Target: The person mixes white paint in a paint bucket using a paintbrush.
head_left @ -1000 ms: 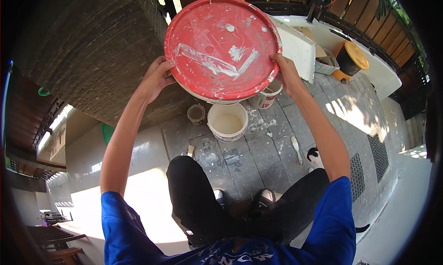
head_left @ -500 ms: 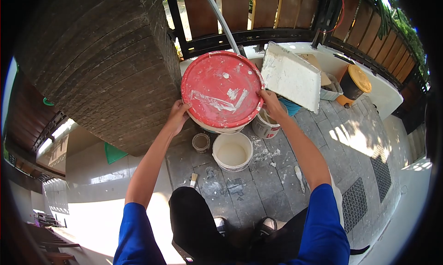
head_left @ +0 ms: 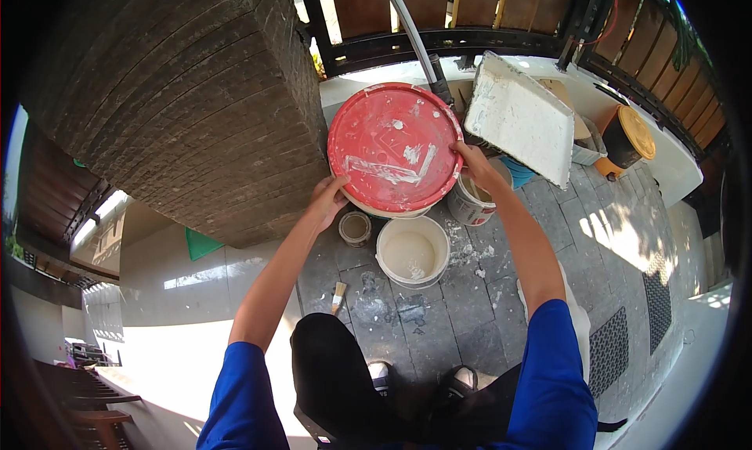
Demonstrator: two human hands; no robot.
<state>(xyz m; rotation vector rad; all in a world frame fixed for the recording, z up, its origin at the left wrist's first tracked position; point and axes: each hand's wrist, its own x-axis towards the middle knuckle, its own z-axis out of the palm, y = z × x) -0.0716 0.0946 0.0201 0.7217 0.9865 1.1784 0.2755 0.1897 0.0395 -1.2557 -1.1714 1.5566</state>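
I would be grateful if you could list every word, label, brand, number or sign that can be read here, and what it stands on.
No text can be read with certainty.
White bucket by the right forearm: printing, too small and blurred.
Left sandal: pale mark on the strap, too small.
Red lid: faint raised mark, unreadable; the white streaks look like smears.

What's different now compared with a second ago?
The red lid has come down, farther from the camera, with the left hand and right hand at its edge. Neither hand has visibly let go or taken hold of anything new. The open white bucket and paintbrush stay on the floor.
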